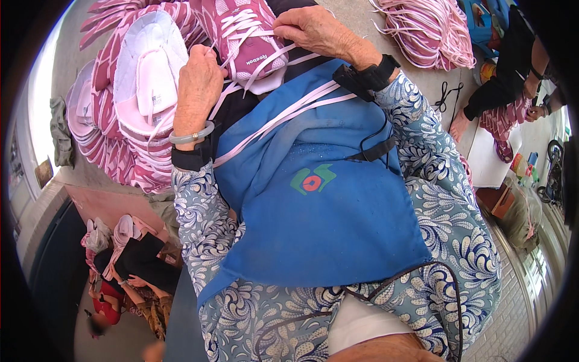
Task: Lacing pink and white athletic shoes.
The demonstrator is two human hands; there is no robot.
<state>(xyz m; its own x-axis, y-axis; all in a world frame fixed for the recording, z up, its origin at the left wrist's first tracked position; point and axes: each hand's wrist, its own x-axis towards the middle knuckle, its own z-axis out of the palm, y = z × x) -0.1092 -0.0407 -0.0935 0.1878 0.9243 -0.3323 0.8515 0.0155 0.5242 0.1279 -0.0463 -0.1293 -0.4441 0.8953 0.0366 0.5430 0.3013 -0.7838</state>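
A pink and maroon sneaker upper point(254, 57) with pale laces threaded through its eyelets lies toe toward me, beyond my blue apron point(325, 223). At its left edge, my left hand point(202, 84) is closed, thumb and fingers pinched on a shoelace. My right hand point(318, 33) has its fingers bent and pressed together on a shoelace at the upper's right side. More pale pink laces point(283, 117) run loose across the apron, below the upper. Some of my fingertips are partly hidden, so the exact grip is hard to see.
Stacked pink uppers with white linings point(154, 84) stand close on my left. A heap of pink uppers with laces point(425, 30) lies at the far right. A black cord point(447, 95) is on the floor. Other people sit at the right and lower left, handling pink pieces.
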